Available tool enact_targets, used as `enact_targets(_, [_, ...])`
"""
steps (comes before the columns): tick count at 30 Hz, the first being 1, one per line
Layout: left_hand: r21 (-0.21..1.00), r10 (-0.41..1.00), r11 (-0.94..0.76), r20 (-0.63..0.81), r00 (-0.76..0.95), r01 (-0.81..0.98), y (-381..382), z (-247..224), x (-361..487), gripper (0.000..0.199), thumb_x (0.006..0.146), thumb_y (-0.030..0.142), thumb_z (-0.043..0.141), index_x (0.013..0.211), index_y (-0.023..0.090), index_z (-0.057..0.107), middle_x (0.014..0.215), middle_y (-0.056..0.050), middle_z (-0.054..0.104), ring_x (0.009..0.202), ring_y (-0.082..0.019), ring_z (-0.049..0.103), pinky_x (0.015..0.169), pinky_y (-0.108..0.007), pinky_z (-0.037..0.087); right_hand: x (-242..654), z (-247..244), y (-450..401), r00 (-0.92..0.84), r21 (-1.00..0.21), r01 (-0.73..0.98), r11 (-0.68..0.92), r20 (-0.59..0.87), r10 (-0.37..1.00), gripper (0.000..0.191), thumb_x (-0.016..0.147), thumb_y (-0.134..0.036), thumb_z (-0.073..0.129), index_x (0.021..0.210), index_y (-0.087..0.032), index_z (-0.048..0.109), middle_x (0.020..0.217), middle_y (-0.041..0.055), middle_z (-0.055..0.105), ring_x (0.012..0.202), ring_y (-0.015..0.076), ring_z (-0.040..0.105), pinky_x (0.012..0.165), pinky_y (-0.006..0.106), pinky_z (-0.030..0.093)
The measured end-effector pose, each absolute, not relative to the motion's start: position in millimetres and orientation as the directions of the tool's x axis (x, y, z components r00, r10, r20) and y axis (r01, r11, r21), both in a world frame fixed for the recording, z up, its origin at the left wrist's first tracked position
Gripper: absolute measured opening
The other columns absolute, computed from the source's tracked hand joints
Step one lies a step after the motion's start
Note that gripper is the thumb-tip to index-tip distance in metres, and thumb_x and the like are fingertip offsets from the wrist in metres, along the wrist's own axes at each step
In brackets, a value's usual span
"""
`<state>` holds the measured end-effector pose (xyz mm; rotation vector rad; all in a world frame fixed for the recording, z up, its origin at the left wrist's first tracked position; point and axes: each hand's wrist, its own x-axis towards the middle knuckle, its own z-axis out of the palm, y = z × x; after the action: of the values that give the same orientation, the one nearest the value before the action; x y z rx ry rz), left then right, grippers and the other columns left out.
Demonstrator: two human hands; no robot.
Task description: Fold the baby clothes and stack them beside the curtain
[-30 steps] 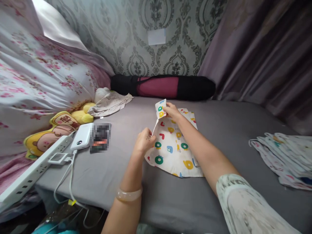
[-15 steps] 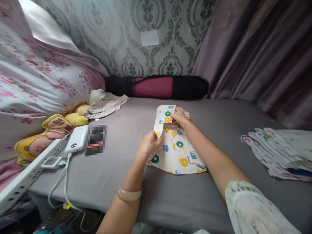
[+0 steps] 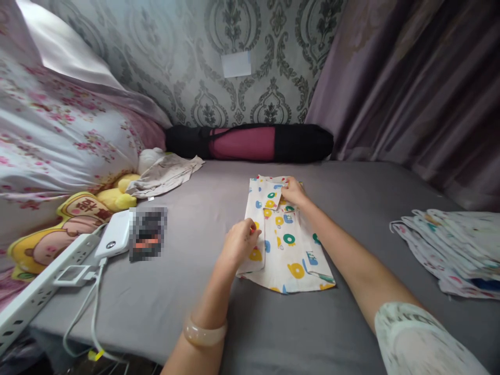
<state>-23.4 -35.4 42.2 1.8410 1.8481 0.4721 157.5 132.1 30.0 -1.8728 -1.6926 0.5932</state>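
A small white shirt printed with yellow, blue and green figures lies on the grey bed sheet, its curved hem towards me. Its left side is folded inward as a long flap, with a sleeve lying across the upper part. My left hand is at the flap's edge, fingers curled and pinched on the cloth. Further up, my right hand pinches the sleeve's end near the shirt's top right. That hand and forearm hide part of the shirt's right side.
A stack of folded clothes lies at the right. On the left are a white power bank, a power strip, cables, plush toys and a crumpled cloth. A long black-and-pink bag lies along the wall.
The shirt's left side, raised and bent before, now lies flat as an inward fold. My left hand has moved down a little with it; the right still grips the sleeve. The view has shifted slightly.
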Motion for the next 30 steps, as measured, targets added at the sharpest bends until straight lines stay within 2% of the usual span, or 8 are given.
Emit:
enact_targets(2, [0.545, 0.993, -0.072, -0.036, 0.109, 0.836, -37, 41, -24, 0.017, 0.089, 0.032, 0.055, 0.098, 0.020, 0.062, 0.099, -0.006, 0.065, 0.094, -0.021, 0.059, 0.078, -0.031, 0.045, 150, 31, 129, 0.009, -0.484, 0.870, 0.089, 0.196, 0.980, 0.040, 0.092, -0.021, 0.043, 0.129, -0.013, 0.053, 0.121, 0.0169, 0.064, 0.114, 0.0280, 0.059, 0.094, 0.038, 0.047])
enact_targets(4, [0.510, 0.982, -0.167, 0.011, 0.188, 0.844, -39, 42, -24, 0.020, 0.088, 0.035, 0.056, 0.101, 0.020, 0.061, 0.106, -0.008, 0.063, 0.102, -0.023, 0.056, 0.086, -0.033, 0.045, 137, 29, 126, -0.175, -0.355, 0.900, 0.253, 0.237, 0.956, 0.043, 0.096, -0.023, 0.031, 0.132, -0.012, 0.051, 0.133, 0.0173, 0.057, 0.125, 0.0275, 0.051, 0.104, 0.039, 0.039])
enact_targets(7, [0.444, 0.962, -0.242, -0.005, 0.273, 0.863, -40, 45, -24, 0.027, 0.086, 0.035, 0.059, 0.109, 0.020, 0.058, 0.121, -0.009, 0.059, 0.116, -0.027, 0.050, 0.097, -0.039, 0.042, 115, 21, 127, -0.449, -0.233, 0.854, 0.465, 0.119, 0.885, 0.053, 0.098, -0.031, 0.024, 0.144, -0.011, 0.040, 0.152, 0.0121, 0.038, 0.142, 0.0261, 0.028, 0.116, 0.043, 0.019])
enact_targets(10, [0.431, 0.943, -0.242, -0.108, 0.316, 0.869, -40, 46, -24, 0.046, 0.084, 0.034, 0.061, 0.126, 0.020, 0.050, 0.147, -0.010, 0.043, 0.139, -0.030, 0.032, 0.112, -0.045, 0.030, 98, 12, 135, -0.517, -0.178, 0.842, 0.510, 0.005, 0.856, 0.060, 0.098, -0.037, 0.020, 0.151, -0.010, 0.029, 0.160, 0.0083, 0.022, 0.148, 0.0249, 0.011, 0.119, 0.046, 0.006])
enact_targets(13, [0.440, 0.911, -0.192, -0.253, 0.326, 0.877, -38, 42, -26, 0.072, 0.080, 0.042, 0.064, 0.142, 0.017, 0.036, 0.160, -0.012, 0.020, 0.149, -0.030, 0.007, 0.120, -0.046, 0.012, 91, 6, 146, -0.516, -0.151, 0.848, 0.507, -0.027, 0.856, 0.062, 0.098, -0.039, 0.016, 0.152, -0.010, 0.027, 0.160, 0.0080, 0.021, 0.148, 0.0245, 0.010, 0.119, 0.046, 0.004])
enact_targets(16, [0.432, 0.893, -0.177, -0.307, 0.329, 0.884, -35, 37, -29, 0.088, 0.079, 0.052, 0.062, 0.149, 0.014, 0.025, 0.162, -0.014, 0.010, 0.149, -0.028, -0.001, 0.121, -0.046, 0.006, 89, 4, 156, -0.517, -0.131, 0.851, 0.508, -0.046, 0.854, 0.062, 0.098, -0.037, 0.015, 0.152, -0.011, 0.029, 0.160, 0.0080, 0.022, 0.148, 0.0252, 0.012, 0.119, 0.047, 0.005])
enact_targets(22, [0.400, 0.862, -0.173, -0.381, 0.335, 0.900, -32, 37, -30, 0.112, 0.070, 0.066, 0.065, 0.154, 0.013, 0.012, 0.161, -0.016, 0.000, 0.148, -0.030, -0.008, 0.119, -0.052, 0.000, 92, -3, 163, -0.530, -0.138, 0.841, 0.524, -0.014, 0.848, 0.060, 0.098, -0.037, 0.015, 0.152, -0.016, 0.030, 0.160, 0.0053, 0.024, 0.147, 0.0252, 0.016, 0.117, 0.051, 0.010])
enact_targets(30, [0.418, 0.874, -0.197, -0.336, 0.353, 0.887, -33, 34, -32, 0.113, 0.067, 0.074, 0.063, 0.153, 0.016, 0.019, 0.161, -0.019, 0.004, 0.148, -0.034, -0.005, 0.116, -0.061, 0.002, 95, -4, 162, -0.524, -0.179, 0.836, 0.518, 0.019, 0.852, 0.060, 0.098, -0.040, 0.017, 0.151, -0.017, 0.031, 0.159, 0.0051, 0.025, 0.146, 0.0258, 0.018, 0.116, 0.052, 0.012])
